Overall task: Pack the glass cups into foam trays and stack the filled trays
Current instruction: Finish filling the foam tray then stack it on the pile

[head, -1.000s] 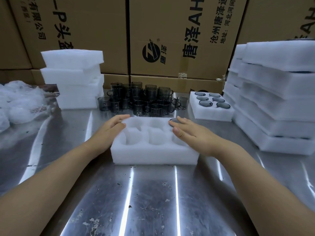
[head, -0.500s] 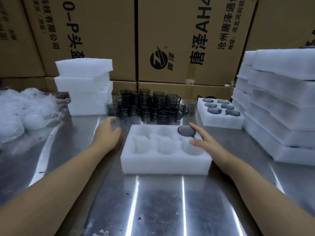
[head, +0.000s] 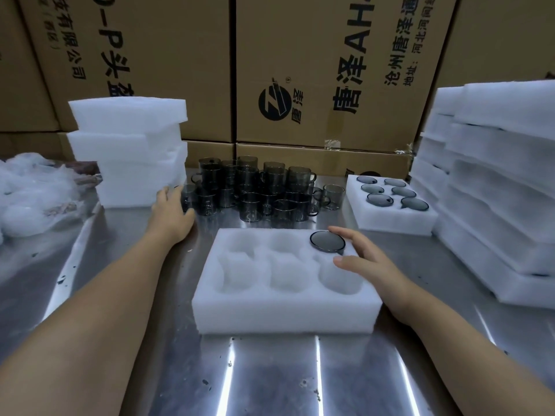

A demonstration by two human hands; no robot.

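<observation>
A white foam tray [head: 285, 309] lies in front of me on the steel table. One smoky glass cup [head: 327, 241] sits in its far right pocket; the other pockets are bare. My right hand [head: 368, 262] rests on the tray's right side just beside that cup, fingers straight. My left hand [head: 171, 210] is stretched out to the left end of a cluster of several loose glass cups [head: 258, 187] behind the tray. Its fingertips are at the leftmost cup, with no clear grip.
A foam tray filled with cups [head: 390, 219] sits at the right rear. Beside it a tall stack of trays [head: 495, 205] lines the right edge. A stack of foam pieces [head: 132, 151] and crumpled plastic wrap [head: 30, 193] lie at the left. Cardboard boxes [head: 330, 70] wall the back.
My left hand left the tray's left side and moved forward to the loose cups. My right hand drew back from over the cup to the tray's right side.
</observation>
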